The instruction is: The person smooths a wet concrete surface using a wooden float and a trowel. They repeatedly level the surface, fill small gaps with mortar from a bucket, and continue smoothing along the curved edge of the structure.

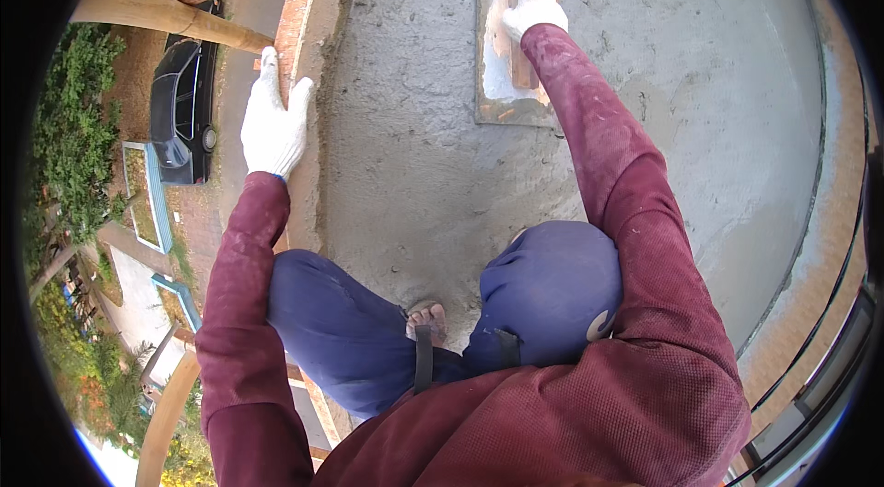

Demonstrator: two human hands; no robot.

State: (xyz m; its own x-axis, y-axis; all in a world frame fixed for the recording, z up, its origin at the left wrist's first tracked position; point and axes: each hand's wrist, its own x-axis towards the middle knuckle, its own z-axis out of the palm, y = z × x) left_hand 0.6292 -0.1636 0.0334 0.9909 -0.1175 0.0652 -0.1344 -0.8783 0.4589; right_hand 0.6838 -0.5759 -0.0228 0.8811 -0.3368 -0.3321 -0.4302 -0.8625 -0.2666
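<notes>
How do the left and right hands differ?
Pose: the left hand is open, thumb apart; the right hand is closed on the float.
Place: the left hand is at the ledge; the right hand is over the grey concrete.
Shared: white gloves, maroon sleeves.

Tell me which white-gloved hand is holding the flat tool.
The right hand: it grips the flat tool on the grey cement. The left hand, at the raised edge, shows no tool.
</notes>
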